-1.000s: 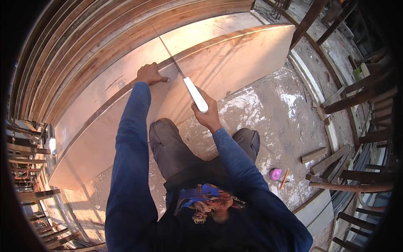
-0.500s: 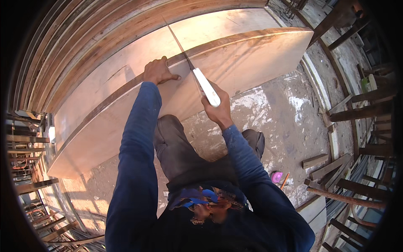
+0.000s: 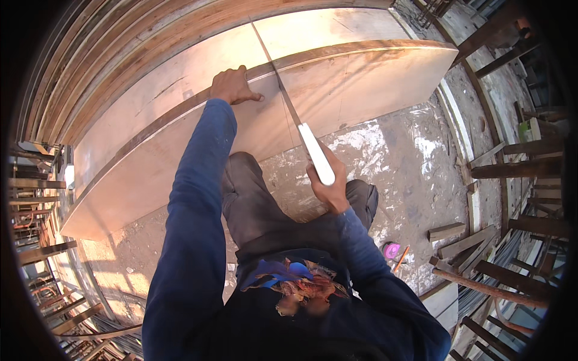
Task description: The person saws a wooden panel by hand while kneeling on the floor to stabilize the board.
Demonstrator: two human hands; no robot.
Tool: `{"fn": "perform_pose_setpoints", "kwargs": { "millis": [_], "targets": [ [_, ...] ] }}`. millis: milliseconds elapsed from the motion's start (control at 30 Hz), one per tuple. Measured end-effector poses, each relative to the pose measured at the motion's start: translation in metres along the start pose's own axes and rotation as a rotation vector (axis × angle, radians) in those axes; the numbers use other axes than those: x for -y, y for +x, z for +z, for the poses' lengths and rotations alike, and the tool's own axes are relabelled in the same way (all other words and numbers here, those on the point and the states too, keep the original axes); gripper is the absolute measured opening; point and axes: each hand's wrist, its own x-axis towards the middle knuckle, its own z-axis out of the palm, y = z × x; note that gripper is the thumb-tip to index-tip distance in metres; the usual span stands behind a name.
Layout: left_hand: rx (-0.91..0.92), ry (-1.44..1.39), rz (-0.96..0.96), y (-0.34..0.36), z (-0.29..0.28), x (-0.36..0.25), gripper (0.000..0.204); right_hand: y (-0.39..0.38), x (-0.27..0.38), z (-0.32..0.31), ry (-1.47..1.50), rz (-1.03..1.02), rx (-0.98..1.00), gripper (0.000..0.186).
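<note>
A handsaw (image 3: 314, 150) with a white handle and a long, narrow-looking blade is in my right hand (image 3: 334, 183), its fingers wrapped round the handle. The blade lies across the dark top edge of a long wooden panel (image 3: 379, 81) that stands on its side before my knees. Its tip points away, over the far side of the panel. Just left of the blade, my left hand (image 3: 232, 87) grips the panel's top edge, thumb on the near face and fingers over the top. A thin line runs down the near face below the blade.
Behind the panel, several long boards (image 3: 120, 66) stand in a row. A pink tape measure (image 3: 391, 249) and an orange pencil (image 3: 401, 259) lie on the floor at my right. Timber offcuts (image 3: 445, 232) and poles (image 3: 490, 283) lie farther right, with more timber (image 3: 45, 251) at far left.
My right hand has pulled the saw back toward me and slightly right, so more blade shows on the near side of the panel. My left hand keeps its hold on the edge.
</note>
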Motion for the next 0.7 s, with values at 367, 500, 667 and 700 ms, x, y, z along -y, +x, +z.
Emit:
{"fn": "perform_pose_setpoints", "kwargs": {
  "millis": [367, 500, 667, 700],
  "targets": [
    [-0.048, -0.036, -0.004, 0.010, 0.007, 0.008, 0.091, -0.141, 0.008, -0.045, -0.045, -0.047, -0.032, 0.057],
    [-0.035, -0.003, -0.025, 0.003, 0.001, 0.002, 0.089, -0.030, -0.006, -0.010, 0.014, -0.015, 0.041, 0.050],
    [-0.009, -0.009, 0.007, 0.007, -0.007, 0.006, 0.097, 0.023, -0.071, 0.027, 0.047, -0.092, -0.112, 0.051],
    [-0.031, -0.002, -0.033, 0.008, -0.003, 0.006, 0.098, 0.007, -0.071, 0.026, 0.044, -0.066, -0.073, 0.051]
  ]
}}
